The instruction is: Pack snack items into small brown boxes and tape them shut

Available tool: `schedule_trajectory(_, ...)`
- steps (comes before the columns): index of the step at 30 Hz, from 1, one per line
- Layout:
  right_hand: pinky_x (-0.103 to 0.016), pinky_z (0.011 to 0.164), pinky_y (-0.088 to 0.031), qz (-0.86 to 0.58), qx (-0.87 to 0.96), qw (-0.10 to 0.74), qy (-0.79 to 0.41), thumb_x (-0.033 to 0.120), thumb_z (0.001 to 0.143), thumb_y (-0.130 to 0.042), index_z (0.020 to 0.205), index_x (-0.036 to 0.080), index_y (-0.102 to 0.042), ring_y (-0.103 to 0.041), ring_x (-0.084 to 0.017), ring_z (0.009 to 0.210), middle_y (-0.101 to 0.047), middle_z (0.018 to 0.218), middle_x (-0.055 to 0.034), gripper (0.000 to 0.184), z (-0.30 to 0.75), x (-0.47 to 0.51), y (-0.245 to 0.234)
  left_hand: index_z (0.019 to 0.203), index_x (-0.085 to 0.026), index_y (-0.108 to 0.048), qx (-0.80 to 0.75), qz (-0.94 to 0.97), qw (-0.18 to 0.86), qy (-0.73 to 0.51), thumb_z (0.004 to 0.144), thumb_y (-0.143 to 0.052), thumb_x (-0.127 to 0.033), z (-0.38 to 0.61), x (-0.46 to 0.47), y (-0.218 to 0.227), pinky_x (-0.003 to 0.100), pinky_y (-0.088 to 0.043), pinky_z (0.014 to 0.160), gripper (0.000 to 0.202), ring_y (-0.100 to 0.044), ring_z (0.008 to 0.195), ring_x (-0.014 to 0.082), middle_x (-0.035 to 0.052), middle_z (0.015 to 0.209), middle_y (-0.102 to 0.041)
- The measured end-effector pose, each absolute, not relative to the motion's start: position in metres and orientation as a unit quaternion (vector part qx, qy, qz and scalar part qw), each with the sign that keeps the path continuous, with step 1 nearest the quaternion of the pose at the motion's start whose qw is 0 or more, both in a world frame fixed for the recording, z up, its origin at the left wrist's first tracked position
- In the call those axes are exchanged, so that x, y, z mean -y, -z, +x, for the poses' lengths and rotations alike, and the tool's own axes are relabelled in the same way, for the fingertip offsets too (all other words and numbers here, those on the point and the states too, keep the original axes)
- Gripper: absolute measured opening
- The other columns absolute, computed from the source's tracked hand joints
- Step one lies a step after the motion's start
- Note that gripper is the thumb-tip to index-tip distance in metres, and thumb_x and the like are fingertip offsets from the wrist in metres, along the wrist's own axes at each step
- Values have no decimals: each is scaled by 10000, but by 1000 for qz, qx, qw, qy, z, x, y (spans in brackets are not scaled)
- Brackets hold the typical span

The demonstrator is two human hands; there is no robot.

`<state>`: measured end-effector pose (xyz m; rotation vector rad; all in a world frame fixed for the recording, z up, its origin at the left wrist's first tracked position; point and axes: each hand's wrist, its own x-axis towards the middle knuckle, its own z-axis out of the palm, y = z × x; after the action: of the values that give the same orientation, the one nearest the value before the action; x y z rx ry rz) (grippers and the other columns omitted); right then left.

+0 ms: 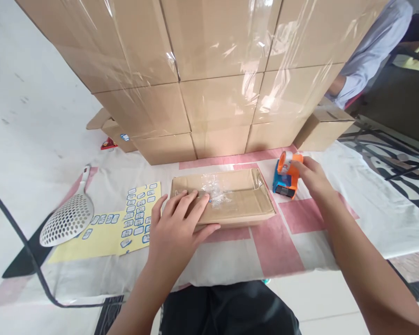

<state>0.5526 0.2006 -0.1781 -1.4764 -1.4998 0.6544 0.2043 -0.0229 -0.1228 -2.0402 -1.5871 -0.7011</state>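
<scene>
A flat cardboard box [237, 200] lies on the cloth-covered table in front of me, with crumpled clear tape on its top. My left hand [181, 216] rests on the left part of the box, fingers spread over the lid and thumb along the near edge. To the right of the box, my right hand [310, 174] grips an orange and blue tape dispenser [286, 179] by its orange side. The dispenser sits just beside the box, apart from it.
Stacked cardboard boxes [219, 102] in clear wrap stand behind. Yellow sticker sheets [141, 214] and a white skimmer [71, 218] lie left, near a black cable [31, 256]. A smaller box [323, 125] stands at right, and another person's sleeve [370, 51] shows beyond.
</scene>
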Motion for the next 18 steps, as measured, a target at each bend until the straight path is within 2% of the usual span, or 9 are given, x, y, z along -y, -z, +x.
schedule_trajectory(4, -284, 563, -385, -587, 602, 439, -316, 509, 871, -594, 772, 212, -572, -500, -145, 617, -556, 690, 8, 313, 523, -188, 183, 1166, -222, -729, 582, -741, 220, 253, 922, -675, -536, 205, 24, 121, 501, -301, 1144, 401, -692, 1113, 315, 89, 1245, -748)
schedule_trajectory(7, -271, 540, -349, -578, 608, 440, -320, 459, 900, -572, 745, 211, -546, -460, -130, 598, -510, 665, 22, 293, 508, -178, 181, 1200, -207, -711, 576, -746, 224, 249, 929, -676, -511, 207, 26, 120, 511, -268, 1174, 409, -698, 1117, 318, 105, 1249, -746)
schedule_trajectory(12, -269, 527, -354, -553, 583, 469, -366, 430, 888, -596, 726, 206, -560, -457, -128, 582, -510, 649, 21, 278, 506, -174, 181, 1386, -172, -587, 592, -733, 218, 254, 945, -659, -495, 212, 28, 119, 529, -186, 1226, 551, -670, 1204, 320, 109, 1240, -752)
schedule_trajectory(16, -274, 560, -395, -529, 586, 490, -369, 464, 874, -656, 712, 202, -584, -500, -142, 618, -553, 673, 6, 317, 509, -173, 180, 1329, -206, -626, 592, -729, 241, 242, 912, -707, -471, 213, 29, 114, 584, -141, 1222, 500, -624, 1270, 357, 124, 1343, -699)
schedule_trajectory(18, -273, 555, -391, -504, 591, 512, -366, 521, 877, -672, 731, 198, -592, -493, -139, 609, -550, 674, 9, 363, 509, -170, 179, 1272, -205, -656, 578, -731, 262, 251, 876, -748, -424, 218, 31, 111, 601, -217, 1170, 461, -634, 1230, 379, 145, 1334, -695)
